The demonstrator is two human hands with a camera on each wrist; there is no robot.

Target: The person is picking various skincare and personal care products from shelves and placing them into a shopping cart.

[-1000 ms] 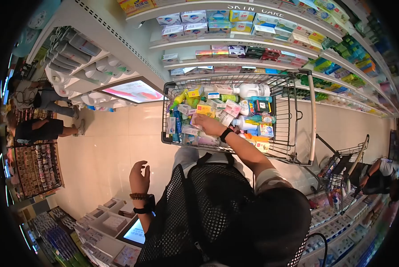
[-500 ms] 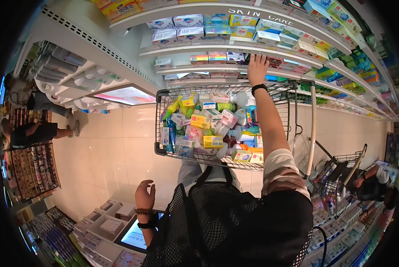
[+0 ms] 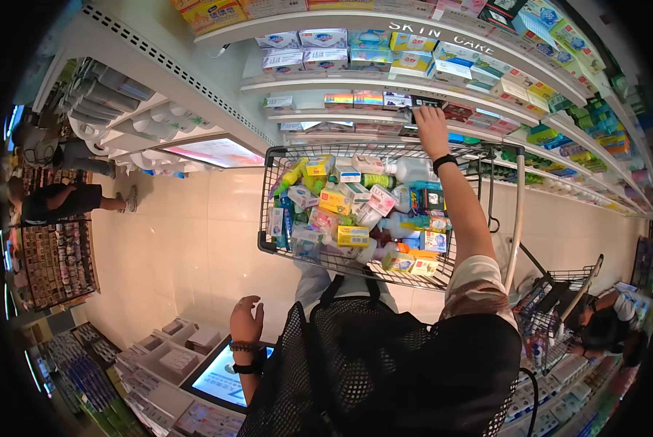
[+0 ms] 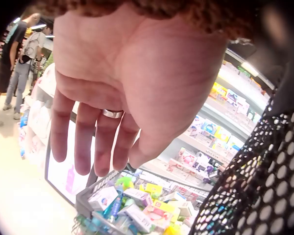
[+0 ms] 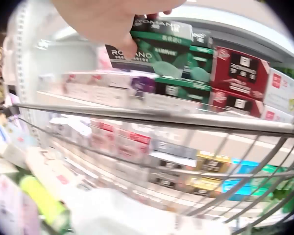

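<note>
My right hand (image 3: 433, 135) reaches over the cart's far side to a shelf. It grips a black-and-green ROMANO box (image 5: 161, 56), thumb on the front and fingers over the top. The box is tilted, at the shelf's front above similar boxes. Below the arm, the wire shopping cart (image 3: 262, 237) holds a heap of boxes and bottles, including a pink LUX box (image 3: 382, 200) and a yellow box (image 3: 353, 236). My left hand (image 4: 137, 73), with a ring on one finger, hangs relaxed and holds nothing, to the left of my body.
Shelves (image 3: 326, 76) of boxed goods rise beyond the cart. A lit screen (image 3: 217, 151) stands at the shelf end, another screen (image 3: 228, 375) behind my left hand. Two people stand at the left; one person (image 3: 610, 324) is near another cart (image 3: 548, 313) at the right.
My right hand has gone from the heap in the cart up to the shelf and taken hold of the ROMANO box. A yellow box now shows on the heap. The left hand stays at my side.
</note>
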